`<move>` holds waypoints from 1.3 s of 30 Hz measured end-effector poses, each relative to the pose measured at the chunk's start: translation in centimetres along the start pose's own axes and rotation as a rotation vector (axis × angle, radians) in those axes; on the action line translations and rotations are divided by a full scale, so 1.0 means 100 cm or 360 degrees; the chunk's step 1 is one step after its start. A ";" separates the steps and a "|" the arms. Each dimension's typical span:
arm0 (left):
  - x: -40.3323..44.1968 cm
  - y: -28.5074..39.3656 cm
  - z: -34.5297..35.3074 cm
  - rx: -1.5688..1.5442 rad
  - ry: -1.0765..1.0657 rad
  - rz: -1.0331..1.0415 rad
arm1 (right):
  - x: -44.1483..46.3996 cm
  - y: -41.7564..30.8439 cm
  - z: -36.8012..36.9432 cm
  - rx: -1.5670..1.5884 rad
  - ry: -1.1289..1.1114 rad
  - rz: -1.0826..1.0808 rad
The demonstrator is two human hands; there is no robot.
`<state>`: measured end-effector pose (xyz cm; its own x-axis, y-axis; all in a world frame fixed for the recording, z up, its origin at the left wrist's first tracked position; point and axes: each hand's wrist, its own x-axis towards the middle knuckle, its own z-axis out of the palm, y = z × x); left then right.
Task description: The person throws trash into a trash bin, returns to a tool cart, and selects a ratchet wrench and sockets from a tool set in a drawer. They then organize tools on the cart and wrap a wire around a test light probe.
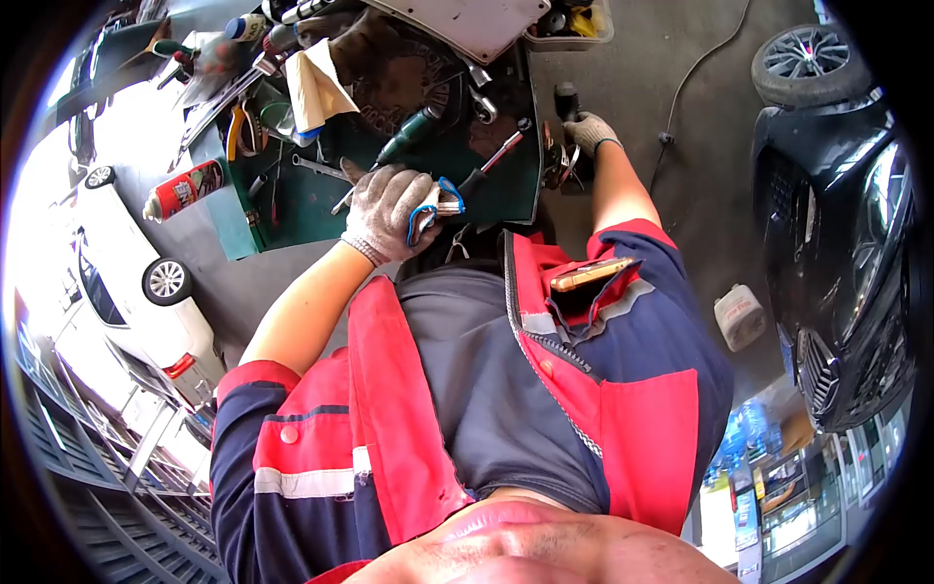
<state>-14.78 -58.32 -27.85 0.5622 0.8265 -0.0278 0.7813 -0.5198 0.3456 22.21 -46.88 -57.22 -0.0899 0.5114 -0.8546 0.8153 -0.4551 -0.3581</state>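
My left hand [389,206], in a pale knitted glove with a grubby palm, is closed at the near edge of the green workbench top [326,216]. From its thumb side juts a folded, blue-edged white piece [435,207], whose kind I cannot make out. Just beyond lie a green-and-black power tool [411,134] and a screwdriver [492,162] with a dark handle. My right hand [591,133], also gloved, is closed beside the bench's right edge. A black cylindrical object [566,100] shows at its fingertips; the rest of its grip is hidden.
A ratchet [484,107], a wrench [318,167], a yellow cloth [317,90] and a red spray can [185,190] crowd the bench. A parts bin [584,27] stands beyond. To the right are a loose wheel [808,63], a black car bumper [827,243] and a jug [739,316].
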 end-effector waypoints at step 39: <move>-0.248 -0.208 -0.073 0.0247 0.1273 -0.1292 | -0.245 -0.402 0.067 -0.0569 0.1604 -0.0614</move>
<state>-46.92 -66.40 -27.51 -0.4117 0.8018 0.4331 0.8907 0.2536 0.3772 -12.18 -45.98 -24.35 -0.0008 0.9992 0.0389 0.9640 0.0111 -0.2657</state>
